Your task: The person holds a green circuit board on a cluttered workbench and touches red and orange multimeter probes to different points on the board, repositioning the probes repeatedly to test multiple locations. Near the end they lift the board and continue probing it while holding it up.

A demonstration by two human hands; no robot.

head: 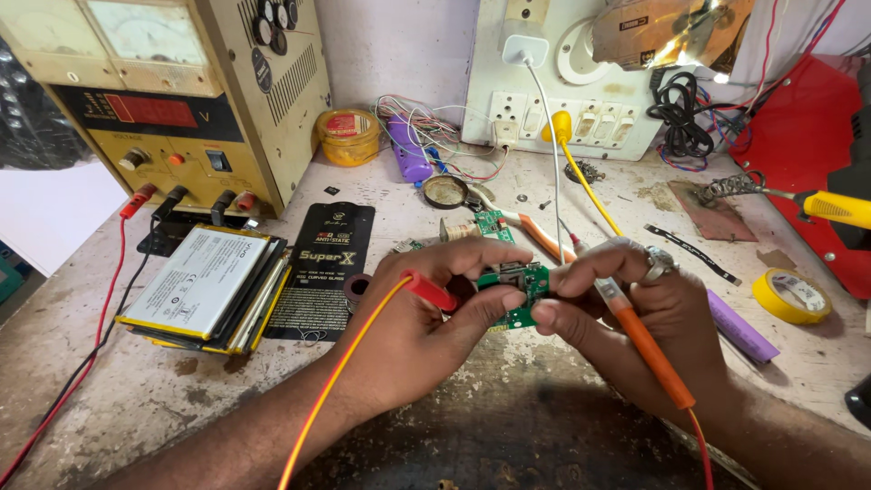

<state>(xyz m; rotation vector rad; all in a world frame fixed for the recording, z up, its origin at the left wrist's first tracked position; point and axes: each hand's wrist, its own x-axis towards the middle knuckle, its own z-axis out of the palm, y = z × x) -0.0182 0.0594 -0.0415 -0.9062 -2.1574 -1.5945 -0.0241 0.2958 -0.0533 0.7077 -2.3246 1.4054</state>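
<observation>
A small green circuit board [522, 289] is pinched between both hands above the worn bench. My left hand [426, 322] steadies the board's left side and also grips a red probe [431, 292] with a yellow lead that runs down toward me. My right hand [649, 318], wearing a ring, supports the board's right side and holds an orange-handled probe [646, 349], its tip pointing at the board. Fingers hide much of the board.
A beige bench power supply [172, 95] stands back left with red and black leads plugged in. Stacked flat batteries [204, 286] and a black packet [327, 263] lie left. A purple cell [742, 328], yellow tape roll [791, 295], soldering iron [830, 207] and wall socket panel [562, 113] sit right and behind.
</observation>
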